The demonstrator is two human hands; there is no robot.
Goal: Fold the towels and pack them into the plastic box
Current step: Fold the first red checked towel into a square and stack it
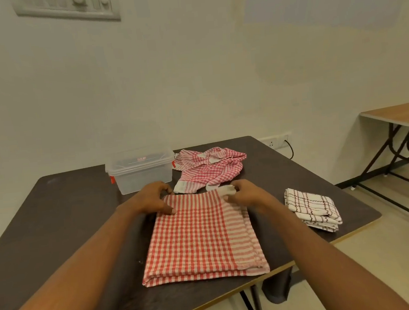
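The red checked towel (200, 236) lay half-folded at six o'clock on the table (55, 217). The left hand (153, 199) and right hand (245, 192) pinched its far corners, mid-fold; next, probably another fold. The plastic box (139, 171) sat lidded at eleven o'clock.

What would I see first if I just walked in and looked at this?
First, the big red checked towel, folded flat at the near middle of the dark table, with the left hand and right hand pinching its far corners. Behind it sit a clear plastic box and a crumpled red towel.
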